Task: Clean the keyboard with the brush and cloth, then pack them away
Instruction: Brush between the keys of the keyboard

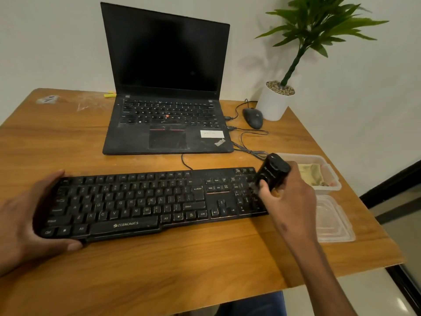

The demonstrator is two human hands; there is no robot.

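- Head view: right hand (289, 199) has its grip clenched round the brush (272, 173), a stubby black body, at the right end of the keyboard (145, 199). Bristles seem to meet the number-pad keys, though blur there makes contact hard to confirm.
- Left hand (27, 215) has its grip wrapped over the keyboard's left edge, thumb on the near side, fingers on the far side, steadying it flat on the counter (159, 265).
- Just right of the brush hand: an open clear container (330, 176) with the cloth (312, 175) folded inside, untouched by either hand. Its lid (335, 220) lies near side of it, separate.
- Farther back: open laptop (166, 87), screen dark; mouse (252, 118) and potted plant (282, 96) at far right.
- Progress, as judged: brushing under way. Dust is visible on some keys, so how much is already brushed cannot be told. Wiping with the cloth, returning both tools to the container and closing the lid all remain.
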